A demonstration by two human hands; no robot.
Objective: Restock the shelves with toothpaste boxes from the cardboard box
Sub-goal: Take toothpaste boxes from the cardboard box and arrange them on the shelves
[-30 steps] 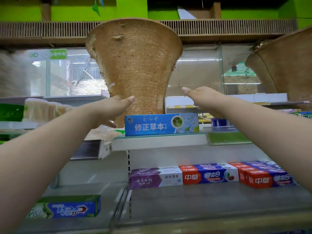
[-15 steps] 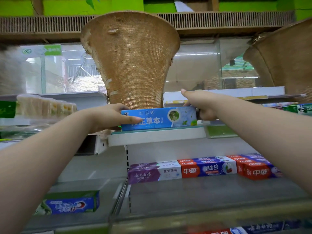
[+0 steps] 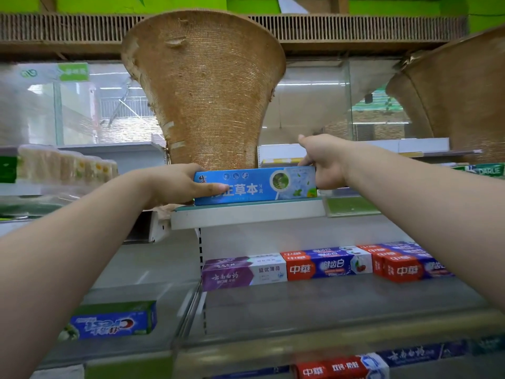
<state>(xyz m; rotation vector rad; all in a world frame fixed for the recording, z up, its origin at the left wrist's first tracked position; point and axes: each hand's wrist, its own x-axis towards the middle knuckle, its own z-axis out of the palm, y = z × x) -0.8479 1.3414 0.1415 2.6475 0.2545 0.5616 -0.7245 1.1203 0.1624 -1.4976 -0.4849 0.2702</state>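
Clamped between left hand [image 3: 177,184] and right hand [image 3: 325,165], one at each end: a blue toothpaste box [image 3: 259,187], lying lengthwise at the front of the upper shelf [image 3: 246,216]. Best squared to the shelf edge, label outward, then released gently.

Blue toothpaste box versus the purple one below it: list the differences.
The blue toothpaste box sits on the upper shelf, the purple toothpaste box on the lower shelf. The left hand and right hand grip the blue one's ends; the purple one is untouched. Both lie lengthwise, fronts outward.
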